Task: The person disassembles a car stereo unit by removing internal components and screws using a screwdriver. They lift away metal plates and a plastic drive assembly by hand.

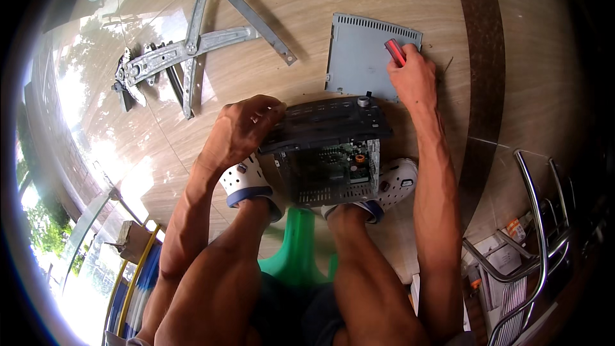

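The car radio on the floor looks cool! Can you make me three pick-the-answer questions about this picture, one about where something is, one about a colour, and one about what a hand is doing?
1. Where is the car radio?
A. between the person's two feet
B. on a chair
C. on top of the grey cover

2. What colour is the handle of the tool in the right hand?
A. blue
B. red
C. yellow

3. What is the left hand doing?
A. hanging in the air
B. holding a cup
C. gripping the radio's left end

Answers:
1 A, a white clog sits on each side of it.
2 B, the red handle sticks up from the fist, over the grey cover.
3 C, its fingers curl over the dark front panel.
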A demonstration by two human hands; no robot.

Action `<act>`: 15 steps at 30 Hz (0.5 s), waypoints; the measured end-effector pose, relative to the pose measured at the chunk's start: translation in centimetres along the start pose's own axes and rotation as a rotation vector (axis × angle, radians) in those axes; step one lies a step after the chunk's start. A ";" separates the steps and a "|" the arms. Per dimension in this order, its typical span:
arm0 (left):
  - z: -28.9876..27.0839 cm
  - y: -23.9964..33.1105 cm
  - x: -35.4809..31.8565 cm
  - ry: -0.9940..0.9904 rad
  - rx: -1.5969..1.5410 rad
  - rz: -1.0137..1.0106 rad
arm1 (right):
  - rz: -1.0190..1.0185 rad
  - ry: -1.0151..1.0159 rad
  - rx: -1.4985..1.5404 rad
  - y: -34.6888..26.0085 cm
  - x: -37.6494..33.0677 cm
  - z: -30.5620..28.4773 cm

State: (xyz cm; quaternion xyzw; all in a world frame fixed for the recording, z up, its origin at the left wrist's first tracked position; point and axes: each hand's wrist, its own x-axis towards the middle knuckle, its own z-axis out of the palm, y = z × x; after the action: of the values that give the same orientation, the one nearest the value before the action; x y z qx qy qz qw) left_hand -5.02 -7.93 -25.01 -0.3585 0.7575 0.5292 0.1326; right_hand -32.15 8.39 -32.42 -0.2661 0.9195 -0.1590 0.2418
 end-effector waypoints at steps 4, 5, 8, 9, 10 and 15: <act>0.1 0.0 0.0 -0.012 -0.010 0.003 | 0.013 0.045 -0.087 -0.2 0.2 0.1; 0.2 -0.1 -0.1 -0.011 -0.010 -0.001 | 0.050 0.000 -0.095 -0.6 0.5 -0.1; 0.3 0.0 0.0 -0.015 -0.014 0.000 | 0.102 -0.041 -0.143 -0.6 1.1 -0.1; 0.4 0.1 0.1 -0.018 -0.016 0.002 | 0.117 -0.039 -0.179 -0.4 1.2 -0.1; 0.3 0.2 0.1 -0.017 -0.015 0.000 | 0.116 -0.039 -0.177 -0.5 1.2 0.0; -0.2 0.7 -0.1 -0.014 -0.051 -0.048 | 0.191 0.058 -0.015 0.4 1.3 -0.5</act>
State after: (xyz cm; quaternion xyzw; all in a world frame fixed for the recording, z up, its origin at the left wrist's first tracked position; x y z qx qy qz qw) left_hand -5.39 -7.92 -24.33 -0.3764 0.7339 0.5476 0.1414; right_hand -33.50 8.04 -32.60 -0.1741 0.9485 -0.1361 0.2271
